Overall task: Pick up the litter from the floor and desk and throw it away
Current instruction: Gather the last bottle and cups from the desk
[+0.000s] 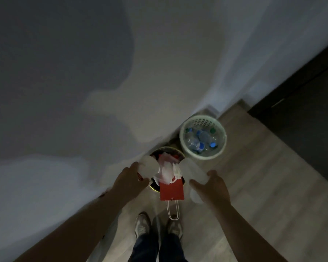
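Litter (167, 170) heaped in dark bin (167, 149) at wall foot, middle of scene. Red bag (171, 191) sticks out over bin's near rim, string handles hanging toward shoes (142, 225). Left hand (130, 179) grips round white piece (148, 166) at its near edge, over bin's left rim. Right hand (212, 188) pinches crumpled white piece (192, 168) between thumb and fingers, over bin's right rim. Far right, just beside bin: pale basket (203, 121) with plastic bottles (201, 138). Dim, blurry.

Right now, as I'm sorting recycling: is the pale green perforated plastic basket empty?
No, the pale green perforated plastic basket holds clear plastic bottles with blue caps.
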Demonstrator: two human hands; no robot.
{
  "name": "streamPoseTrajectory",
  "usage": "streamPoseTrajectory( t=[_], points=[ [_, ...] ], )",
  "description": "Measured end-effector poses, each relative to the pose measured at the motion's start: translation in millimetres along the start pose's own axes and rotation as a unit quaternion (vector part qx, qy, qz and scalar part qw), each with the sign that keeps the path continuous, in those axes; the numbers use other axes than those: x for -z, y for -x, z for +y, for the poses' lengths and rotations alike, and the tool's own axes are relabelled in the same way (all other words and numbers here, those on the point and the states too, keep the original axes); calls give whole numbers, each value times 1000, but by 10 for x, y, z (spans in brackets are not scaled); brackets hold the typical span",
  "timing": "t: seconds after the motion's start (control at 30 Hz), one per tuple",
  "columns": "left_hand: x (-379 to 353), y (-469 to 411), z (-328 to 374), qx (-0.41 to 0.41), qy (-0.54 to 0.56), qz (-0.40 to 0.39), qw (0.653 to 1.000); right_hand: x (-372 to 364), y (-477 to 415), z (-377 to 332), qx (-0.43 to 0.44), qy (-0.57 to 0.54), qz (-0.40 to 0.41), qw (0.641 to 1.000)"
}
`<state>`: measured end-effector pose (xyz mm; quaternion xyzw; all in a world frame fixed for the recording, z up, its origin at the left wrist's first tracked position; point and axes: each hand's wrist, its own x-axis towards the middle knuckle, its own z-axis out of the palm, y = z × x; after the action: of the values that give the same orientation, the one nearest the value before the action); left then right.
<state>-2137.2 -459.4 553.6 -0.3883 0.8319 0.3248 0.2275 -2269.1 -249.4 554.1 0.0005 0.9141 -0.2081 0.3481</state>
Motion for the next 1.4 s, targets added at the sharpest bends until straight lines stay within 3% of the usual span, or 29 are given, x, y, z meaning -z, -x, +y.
streamPoseTrajectory(
  t=[0.5,0.6,0.8,0.9,1.0,1.1,1.4],
  points=[
    [-1528,-1717,-503,15,-26,-32,999,-1642,-1771,400,-38,17,-6,999],
    [-1797,-1986,-634,32,-53,-39,997,-1950,-1997,505,-30,50,-14,998],
    [-2205,-2261,-768,-10,-139,-35,990,-2344,-2234,624,-22,87,-20,996],
    [-2205,-2271,-697,15,-166,-51,985,-2325,-2169,685,-19,61,-33,997],
    [-2054,-2140,-560,28,-117,-61,991,-2127,-1985,703,-3,43,-30,999],
    [-1772,-1891,-445,-5,-77,-43,996,-1813,-1687,651,13,52,-13,998],
    [-615,-824,43,-102,-172,-47,979,-615,-595,260,58,119,-21,991]
  ],
)
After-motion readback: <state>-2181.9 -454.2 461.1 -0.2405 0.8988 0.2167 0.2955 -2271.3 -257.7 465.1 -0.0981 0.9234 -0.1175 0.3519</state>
